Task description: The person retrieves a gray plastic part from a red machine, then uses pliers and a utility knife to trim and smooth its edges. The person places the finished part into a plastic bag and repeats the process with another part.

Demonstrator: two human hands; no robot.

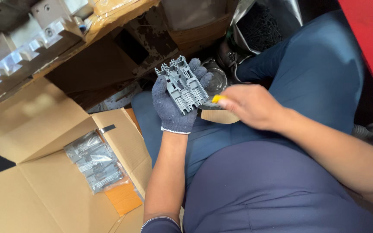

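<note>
From the head camera: the gloved left hand (174, 103) grips a grey plastic part (183, 84) above the lap. The bare right hand (249, 105) pinches a yellow-handled tool (216, 99) against its lower edge; trimming looks underway, unfinished. Bagged parts (95, 160) lie in the cardboard box (44, 190).

Gloved left hand (174, 103) raised, palm up, fingers curled in grip; bare right hand (249, 105) reaches across, fingertips pinched, forearms converging above lap.
</note>
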